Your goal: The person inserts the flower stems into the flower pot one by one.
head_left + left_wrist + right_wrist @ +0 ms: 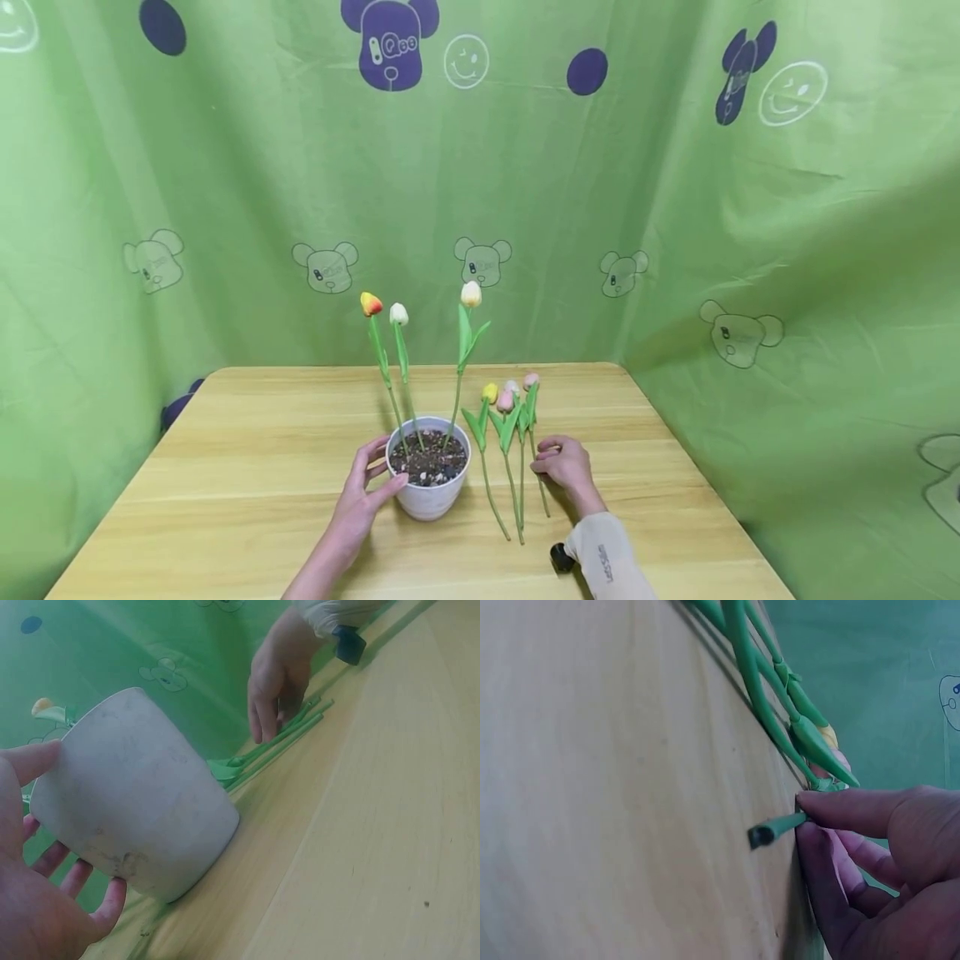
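A white flower pot (429, 504) filled with dark soil stands upright on the table. My left hand (358, 504) holds its left side, thumb at the rim and fingers round the wall. Three artificial tulips rise from the soil: one red and yellow (371, 303), one white (398, 314), one cream (471, 293). To the right of the pot my right hand (568, 468) pinches the green stem (780, 826) of the rightmost pink tulip (531, 381) between thumb and finger. That stem lies low over the tabletop, its cut end showing in the right wrist view.
Between the pot and my right hand lie a yellow tulip (490, 392), another pink tulip (506, 401) and a pale one (512, 387), stems toward me. The wooden table (225, 500) meets a green printed curtain (525, 183) at the back and sides.
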`<state>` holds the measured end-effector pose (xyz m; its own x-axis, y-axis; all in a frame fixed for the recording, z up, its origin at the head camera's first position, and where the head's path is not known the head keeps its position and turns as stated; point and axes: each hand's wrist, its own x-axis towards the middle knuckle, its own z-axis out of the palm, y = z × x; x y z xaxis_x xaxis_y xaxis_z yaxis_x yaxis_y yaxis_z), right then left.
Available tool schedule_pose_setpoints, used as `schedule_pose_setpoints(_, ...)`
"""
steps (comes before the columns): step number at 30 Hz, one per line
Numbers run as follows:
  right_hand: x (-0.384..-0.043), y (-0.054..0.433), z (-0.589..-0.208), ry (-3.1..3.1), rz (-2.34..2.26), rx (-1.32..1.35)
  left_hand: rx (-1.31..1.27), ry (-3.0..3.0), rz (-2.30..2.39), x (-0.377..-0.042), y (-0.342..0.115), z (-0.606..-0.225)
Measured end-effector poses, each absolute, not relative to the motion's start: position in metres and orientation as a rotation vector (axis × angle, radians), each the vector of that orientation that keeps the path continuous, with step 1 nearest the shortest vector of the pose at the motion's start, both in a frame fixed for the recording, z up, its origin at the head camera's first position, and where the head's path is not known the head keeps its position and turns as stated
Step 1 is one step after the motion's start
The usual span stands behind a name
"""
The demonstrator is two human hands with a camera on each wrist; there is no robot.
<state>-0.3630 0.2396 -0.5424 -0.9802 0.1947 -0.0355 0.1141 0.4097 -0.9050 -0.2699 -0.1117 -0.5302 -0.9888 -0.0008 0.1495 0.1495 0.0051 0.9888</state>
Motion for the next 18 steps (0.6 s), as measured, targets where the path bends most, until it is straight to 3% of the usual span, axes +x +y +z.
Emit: schedule_pose_setpoints(18, -0.3656, 0.2416, -0.5365, -2.554, 1.715, -0.385, -0.155, -2.141, -2.142, -0.2721, -0.112, -0.5317)
